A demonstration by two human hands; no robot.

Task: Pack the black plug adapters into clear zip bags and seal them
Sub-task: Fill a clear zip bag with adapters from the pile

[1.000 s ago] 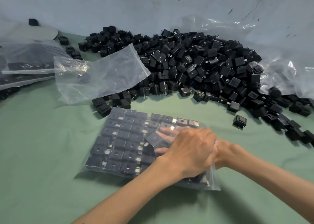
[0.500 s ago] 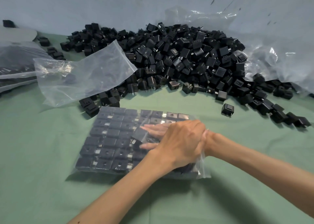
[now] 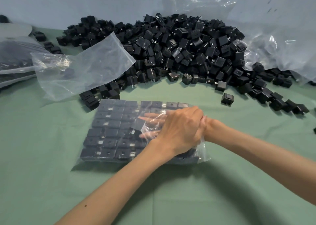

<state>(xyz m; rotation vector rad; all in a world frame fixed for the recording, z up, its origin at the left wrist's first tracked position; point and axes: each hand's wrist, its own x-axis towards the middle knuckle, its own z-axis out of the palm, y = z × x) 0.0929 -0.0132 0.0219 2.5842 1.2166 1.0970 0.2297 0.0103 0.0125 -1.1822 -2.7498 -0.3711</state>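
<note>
Pushed slightly deeper than a second ago, the right hand point(image 3: 153, 117) lies flat-fingered inside the zip bag point(image 3: 202, 151) on the near desk point(image 3: 51, 173), apparently nudging a tilted adapter point(image 3: 136, 130) into its row. The left hand point(image 3: 181, 130) steadies the bag's mouth, its grip hidden.

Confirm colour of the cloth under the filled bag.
Plain muted green cloth, clearest in the head view.
</note>
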